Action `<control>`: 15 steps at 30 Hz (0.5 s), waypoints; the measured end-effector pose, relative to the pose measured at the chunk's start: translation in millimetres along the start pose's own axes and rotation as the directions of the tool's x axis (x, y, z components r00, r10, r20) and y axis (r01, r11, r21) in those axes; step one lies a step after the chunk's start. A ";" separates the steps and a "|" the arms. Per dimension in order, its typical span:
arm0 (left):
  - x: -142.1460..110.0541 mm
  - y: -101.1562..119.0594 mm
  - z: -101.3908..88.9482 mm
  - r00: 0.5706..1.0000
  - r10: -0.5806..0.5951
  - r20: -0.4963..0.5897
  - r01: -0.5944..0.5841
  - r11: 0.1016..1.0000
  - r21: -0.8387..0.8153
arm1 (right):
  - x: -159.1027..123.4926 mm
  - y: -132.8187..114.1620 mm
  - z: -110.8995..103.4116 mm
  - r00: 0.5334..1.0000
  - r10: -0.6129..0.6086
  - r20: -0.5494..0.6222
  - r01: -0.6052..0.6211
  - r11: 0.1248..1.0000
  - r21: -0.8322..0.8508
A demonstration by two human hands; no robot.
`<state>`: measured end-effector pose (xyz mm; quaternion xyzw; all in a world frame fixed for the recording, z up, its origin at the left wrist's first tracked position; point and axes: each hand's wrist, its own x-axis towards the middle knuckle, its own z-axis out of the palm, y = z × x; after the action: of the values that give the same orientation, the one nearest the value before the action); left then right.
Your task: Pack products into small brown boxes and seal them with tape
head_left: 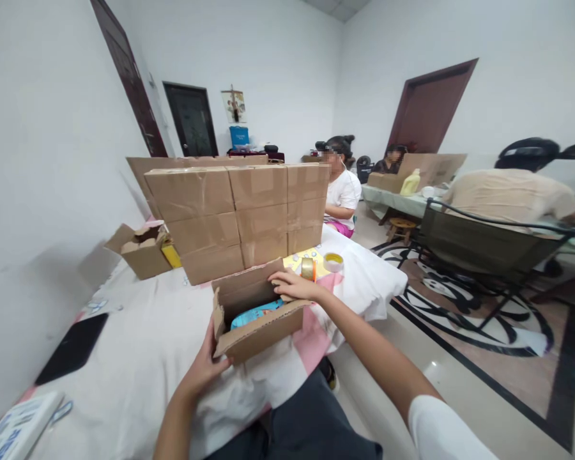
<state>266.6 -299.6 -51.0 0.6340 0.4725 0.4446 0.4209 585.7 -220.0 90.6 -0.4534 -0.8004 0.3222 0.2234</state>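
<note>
An open cardboard box (268,337) stands on the cloth-covered table in front of me, its top flaps raised. Inside lies a bright blue printed package (256,314); its right end is partly hidden. My left hand (205,363) grips the box's left end, thumb along the near side and the other fingers mostly hidden behind the edge. At the opposite end, my right hand (294,285) holds the short flap, with its fingers bent over the edge. Just beyond this hand are a roll of brown tape (308,269) with an orange part and a wider tape roll (333,261).
Stacked, taped cardboard boxes (263,217) form a wall behind the open box. A smaller open carton (146,255) stands at the left, near a black flat pad (73,348). A white printed pack (22,425) lies front left. Other people sit beyond and at the right.
</note>
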 end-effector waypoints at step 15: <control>19.1 49.3 41.7 0.793 0.336 -0.507 -0.329 0.938 0.107 | -4.8 20.9 40.8 0.901 0.209 -0.380 0.209 0.557 0.804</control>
<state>320.8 -295.6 -11.2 0.5665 0.4524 0.6623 0.1890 573.7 -229.0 47.0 -0.3536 -0.4821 0.5510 0.5822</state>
